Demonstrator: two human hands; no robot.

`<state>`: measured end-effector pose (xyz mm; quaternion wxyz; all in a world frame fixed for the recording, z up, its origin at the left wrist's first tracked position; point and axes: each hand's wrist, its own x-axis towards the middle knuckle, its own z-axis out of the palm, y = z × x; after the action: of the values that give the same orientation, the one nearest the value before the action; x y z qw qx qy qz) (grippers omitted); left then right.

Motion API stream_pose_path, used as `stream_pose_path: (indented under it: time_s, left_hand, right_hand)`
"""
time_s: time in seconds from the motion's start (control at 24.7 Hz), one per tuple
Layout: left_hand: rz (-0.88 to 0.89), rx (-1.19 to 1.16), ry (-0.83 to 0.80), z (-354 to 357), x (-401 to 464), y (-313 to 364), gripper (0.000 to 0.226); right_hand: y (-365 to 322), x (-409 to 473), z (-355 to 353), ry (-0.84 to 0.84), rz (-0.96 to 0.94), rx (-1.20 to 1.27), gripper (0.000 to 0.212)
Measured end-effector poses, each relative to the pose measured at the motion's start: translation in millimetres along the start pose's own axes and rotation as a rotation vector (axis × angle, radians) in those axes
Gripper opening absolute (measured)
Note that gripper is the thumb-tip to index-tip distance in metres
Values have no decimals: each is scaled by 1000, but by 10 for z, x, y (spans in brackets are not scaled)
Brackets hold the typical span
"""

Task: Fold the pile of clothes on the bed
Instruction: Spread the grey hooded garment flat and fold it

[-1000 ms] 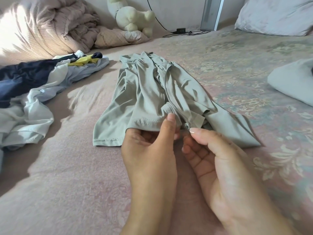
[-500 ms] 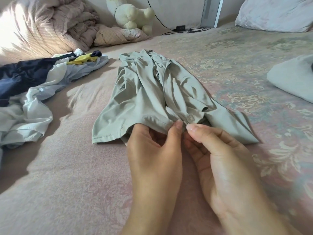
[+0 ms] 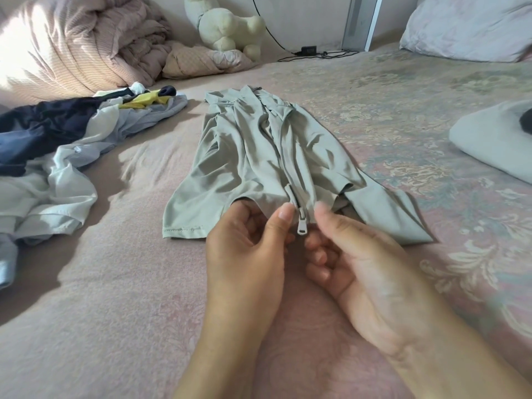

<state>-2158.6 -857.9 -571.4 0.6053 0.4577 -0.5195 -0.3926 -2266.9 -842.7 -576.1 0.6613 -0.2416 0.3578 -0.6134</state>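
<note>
A pale sage-green zip jacket [image 3: 247, 156] lies crumpled lengthwise in the middle of the bed, collar far from me, hem near my hands. My left hand [image 3: 247, 249] pinches the hem just left of the zipper. My right hand [image 3: 354, 260] pinches the hem on the zipper's right side and is slightly blurred. Between the two thumbs hangs the zipper pull [image 3: 302, 226]. The zipper's lowest part appears joined. An unfolded pile of clothes [image 3: 51, 156], navy, pale blue, white and yellow, lies at the left.
A bunched pink duvet [image 3: 77, 44] and a cream plush toy [image 3: 227, 24] sit at the back left. A grey pillow [image 3: 466, 27] is at the back right. A folded pale garment [image 3: 495, 139] rests at the right edge. A black cable [image 3: 313, 53] runs along the wall.
The hem has been drawn nearer to me and the zipper pull now hangs in plain sight between my thumbs. My right hand has shifted slightly.
</note>
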Motion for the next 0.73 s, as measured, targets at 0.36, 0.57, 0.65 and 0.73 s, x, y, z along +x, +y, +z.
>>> stream_pose_path:
  time_s: [0.36,0.57,0.65,0.73]
  left_hand:
    - [-117,13,-152,50,-77,63,36]
    - [52,284,-81,50,-67,2,44]
    - [69,297,-92,39,-67,5,44]
    - [50,283,-118,42,-74,6,42]
  right_hand:
    - [34,28,9,-65,-41,57,12]
    - [66,38,11,0,-79,-24,9]
    - [84,55,10,32,-83,-29,10]
    - [86,69,8,39,-66,9,11]
